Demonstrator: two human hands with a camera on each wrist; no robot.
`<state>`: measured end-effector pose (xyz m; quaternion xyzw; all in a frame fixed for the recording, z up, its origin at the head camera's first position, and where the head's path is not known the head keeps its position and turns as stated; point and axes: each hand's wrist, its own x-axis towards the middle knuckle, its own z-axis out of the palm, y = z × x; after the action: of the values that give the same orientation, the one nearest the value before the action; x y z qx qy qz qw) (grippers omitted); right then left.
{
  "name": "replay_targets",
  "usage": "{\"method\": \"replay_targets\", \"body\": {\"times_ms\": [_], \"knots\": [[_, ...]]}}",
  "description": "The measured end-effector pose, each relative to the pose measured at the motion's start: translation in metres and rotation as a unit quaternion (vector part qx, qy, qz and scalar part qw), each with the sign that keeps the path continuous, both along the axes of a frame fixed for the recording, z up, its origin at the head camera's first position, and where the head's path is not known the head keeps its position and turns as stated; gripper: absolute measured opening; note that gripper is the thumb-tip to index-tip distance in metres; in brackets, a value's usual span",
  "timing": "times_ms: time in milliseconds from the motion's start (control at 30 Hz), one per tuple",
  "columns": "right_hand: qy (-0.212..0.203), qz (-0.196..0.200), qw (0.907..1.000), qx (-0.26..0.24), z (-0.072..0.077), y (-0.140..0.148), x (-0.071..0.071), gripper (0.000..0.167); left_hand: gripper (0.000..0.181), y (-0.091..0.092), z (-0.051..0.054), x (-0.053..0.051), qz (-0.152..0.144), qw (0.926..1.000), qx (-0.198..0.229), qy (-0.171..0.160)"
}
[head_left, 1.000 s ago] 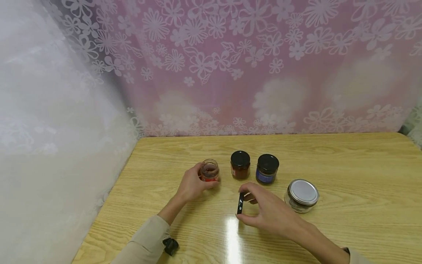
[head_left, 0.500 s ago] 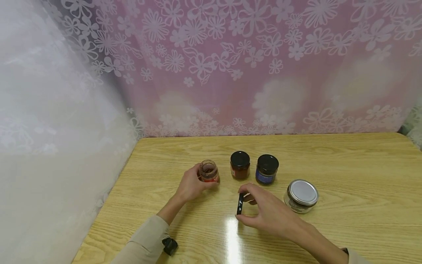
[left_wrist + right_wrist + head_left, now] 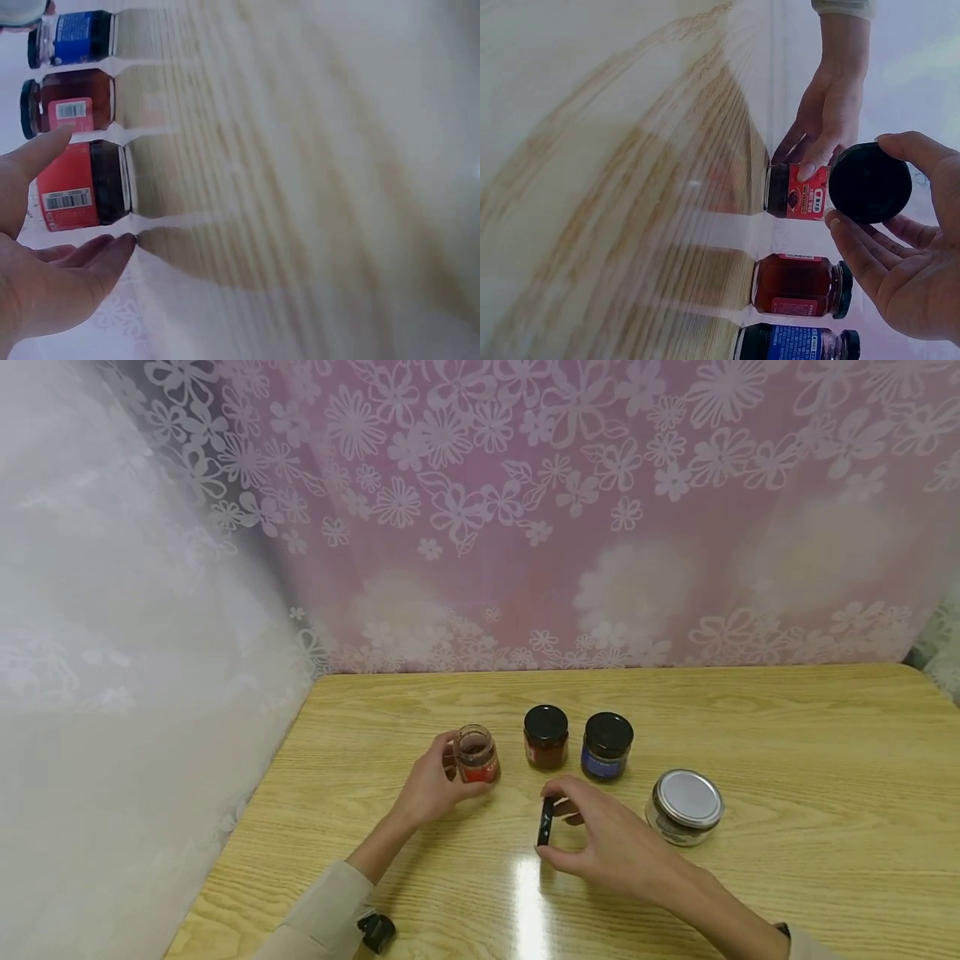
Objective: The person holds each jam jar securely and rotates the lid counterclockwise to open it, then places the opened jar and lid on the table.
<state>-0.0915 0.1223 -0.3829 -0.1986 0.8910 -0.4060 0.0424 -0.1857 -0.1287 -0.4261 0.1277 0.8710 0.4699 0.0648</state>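
Note:
An uncapped glass jar with a red label and dark contents stands upright on the wooden table. Around it lies my left hand, thumb on the near side and fingers on the far side. In the left wrist view a gap shows between those fingers and the jar's side. My right hand pinches a black jar lid on edge by its rim, thumb and fingers at opposite sides. The right wrist view shows the lid's dark round face.
Behind my right hand stand a black-lidded jar with reddish-brown contents and a black-lidded jar with a blue label. A wide glass jar with a silver lid stands right of that hand. Patterned curtain hangs behind the table.
The uncapped jar was tilted slightly in my left hand and now stands upright. The left hand has loosened around it and drawn back slightly. My right hand with the lid has barely moved.

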Motion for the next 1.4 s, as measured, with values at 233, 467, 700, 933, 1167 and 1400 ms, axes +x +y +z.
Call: {"method": "replay_targets", "body": {"times_ms": [233, 467, 700, 933, 1167, 1400], "knots": [[-0.004, 0.003, 0.9999, -0.011, -0.002, -0.001, -0.001, 0.056, 0.083, -0.012, 0.009, 0.024, 0.006, 0.9982, -0.05, 0.032], [0.001, 0.014, 0.9995, -0.028, -0.005, -0.002, -0.003, 0.053, 0.072, -0.014, 0.013, 0.049, -0.002, 0.9812, -0.148, 0.124], [0.002, 0.02, 0.999, -0.039, -0.008, -0.005, -0.006, 0.052, 0.07, -0.014, 0.015, 0.064, -0.037, 0.956, -0.217, 0.194], [-0.053, 0.046, 0.994, -0.084, -0.014, -0.011, -0.013, 0.054, 0.078, -0.018, 0.012, 0.069, -0.079, 0.9302, -0.266, 0.241], [-0.069, 0.072, 0.9909, -0.09, -0.021, -0.021, -0.019, 0.052, 0.079, -0.027, 0.007, 0.068, -0.092, 0.8996, -0.325, 0.277], [-0.067, 0.092, 0.9916, -0.062, -0.024, -0.033, -0.023, 0.051, 0.08, -0.035, 0.002, 0.067, -0.106, 0.8753, -0.37, 0.293]]}}
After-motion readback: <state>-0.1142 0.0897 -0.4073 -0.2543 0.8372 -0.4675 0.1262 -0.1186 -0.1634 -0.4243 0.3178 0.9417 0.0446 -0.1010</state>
